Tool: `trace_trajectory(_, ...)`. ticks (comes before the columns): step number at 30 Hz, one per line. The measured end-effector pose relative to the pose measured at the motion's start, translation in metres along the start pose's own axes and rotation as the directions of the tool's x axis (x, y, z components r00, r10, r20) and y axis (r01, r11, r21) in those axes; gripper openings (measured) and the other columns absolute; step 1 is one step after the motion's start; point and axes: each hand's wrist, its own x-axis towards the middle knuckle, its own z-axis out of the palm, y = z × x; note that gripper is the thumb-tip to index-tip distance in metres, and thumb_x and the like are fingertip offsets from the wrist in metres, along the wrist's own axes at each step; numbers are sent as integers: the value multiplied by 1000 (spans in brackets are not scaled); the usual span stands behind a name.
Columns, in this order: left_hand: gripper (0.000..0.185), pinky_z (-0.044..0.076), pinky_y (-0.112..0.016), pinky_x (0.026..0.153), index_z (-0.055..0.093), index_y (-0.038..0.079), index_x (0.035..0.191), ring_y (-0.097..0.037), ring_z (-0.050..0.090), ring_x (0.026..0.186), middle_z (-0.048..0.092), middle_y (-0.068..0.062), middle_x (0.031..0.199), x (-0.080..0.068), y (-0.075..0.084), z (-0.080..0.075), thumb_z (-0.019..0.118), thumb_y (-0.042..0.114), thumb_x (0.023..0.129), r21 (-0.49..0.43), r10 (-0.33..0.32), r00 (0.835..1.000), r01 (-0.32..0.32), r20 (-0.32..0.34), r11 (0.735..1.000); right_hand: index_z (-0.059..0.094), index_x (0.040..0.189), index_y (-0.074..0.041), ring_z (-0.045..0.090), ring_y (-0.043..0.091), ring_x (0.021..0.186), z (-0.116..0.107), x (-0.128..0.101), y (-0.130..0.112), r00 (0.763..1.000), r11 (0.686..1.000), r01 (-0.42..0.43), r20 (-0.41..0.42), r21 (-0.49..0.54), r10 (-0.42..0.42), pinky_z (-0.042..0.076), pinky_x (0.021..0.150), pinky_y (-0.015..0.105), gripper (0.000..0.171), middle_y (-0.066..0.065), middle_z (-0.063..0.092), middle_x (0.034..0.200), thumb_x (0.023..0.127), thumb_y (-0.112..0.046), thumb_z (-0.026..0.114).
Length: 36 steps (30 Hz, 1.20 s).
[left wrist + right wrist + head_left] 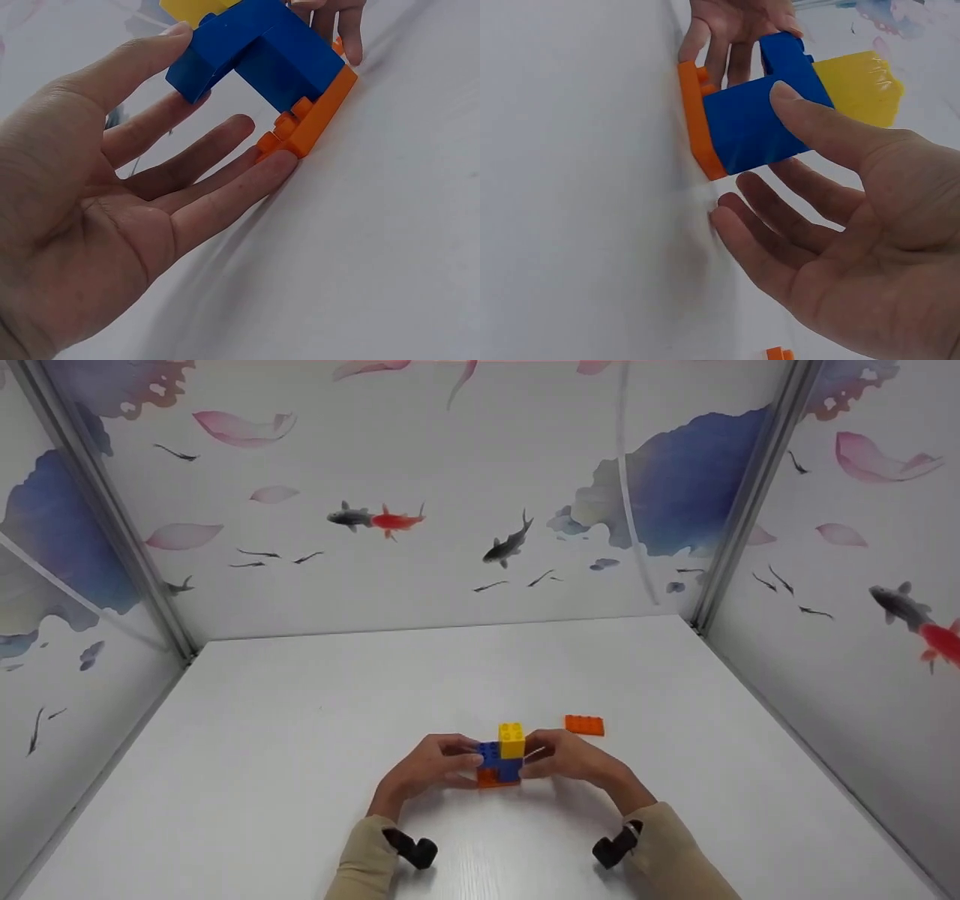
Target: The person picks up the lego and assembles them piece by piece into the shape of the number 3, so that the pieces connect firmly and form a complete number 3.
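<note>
A small toy brick stack stands on the white table between both hands. Its base is an orange plate [319,116] with studs showing at the left end. Blue bricks [750,124] rise from the right end, the upper one overhanging to the left above a gap. A yellow brick [511,741] tops the right side. My left hand [431,765] pinches the overhanging blue end between thumb and index finger, with its little finger at the orange plate. My right hand [574,757] holds the opposite side, thumb against the blue bricks; its other fingertips are partly hidden.
A loose orange plate [583,725] lies on the table [337,697] beyond my right hand. White panels printed with fish and petals [450,570] border the table at the back and both sides. A black wrist camera [412,849] sits on the left sleeve, another on the right.
</note>
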Motion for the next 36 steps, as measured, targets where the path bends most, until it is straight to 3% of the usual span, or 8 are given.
trace_trajectory(4, 51, 59, -42, 94, 62, 3, 130, -27, 65, 116, 62, -15, 131, 1, 0, 1, 74, 34, 91, -27, -11, 1000, 11, 0, 1000, 65, 128, -16, 62, 23, 119, -15, -2, 1, 999, 1000, -26, -29, 14, 26, 51, 107, 48, 46, 5, 66, 131, 87, -34, 77)
trace_trajectory(12, 53, 60, -42, 93, 60, 1, 132, -27, 66, 115, 64, -16, 131, 2, -1, 2, 74, 31, 91, -41, -4, 1000, 5, 14, 999, 62, 134, -10, 64, 23, 116, -48, -3, 13, 991, 995, 21, -131, 101, -8, 53, 105, 43, 48, 10, 63, 136, 92, -33, 72)
trace_trajectory(19, 53, 60, -41, 92, 60, 2, 132, -26, 66, 114, 63, -16, 132, 1, 0, 1, 75, 30, 90, -30, 7, 1000, -6, 2, 1000, 62, 133, -10, 65, 20, 113, -61, -3, 31, 951, 984, 14, -307, 180, 43, 55, 102, 35, 47, 11, 65, 134, 94, -33, 70)
trace_trajectory(23, 51, 60, -41, 92, 62, 3, 131, -27, 67, 113, 64, -16, 132, -1, 1, 1, 76, 30, 90, -13, 17, 1000, -18, -14, 1000, 62, 134, -9, 64, 19, 115, -64, -1, 42, 931, 981, 20, -362, 192, 52, 52, 104, 35, 45, 12, 65, 134, 96, -32, 68)
trace_trajectory(29, 49, 60, -39, 91, 64, 4, 130, -27, 68, 112, 65, -16, 130, -2, 1, 1, 76, 29, 90, 14, 28, 999, -28, -34, 1000, 63, 133, -8, 63, 19, 114, -68, 0, 53, 910, 976, -26, -400, 217, 113, 50, 108, 39, 42, 10, 66, 133, 97, -30, 66)
trace_trajectory(36, 48, 60, -39, 91, 64, 5, 130, -26, 67, 111, 65, -15, 130, -1, 2, 3, 75, 29, 90, 25, 30, 998, -29, -46, 999, 56, 140, -7, 59, 25, 121, -74, -3, 68, 899, 959, -63, -402, 277, 175, 47, 111, 44, 51, 16, 58, 142, 96, -30, 67)
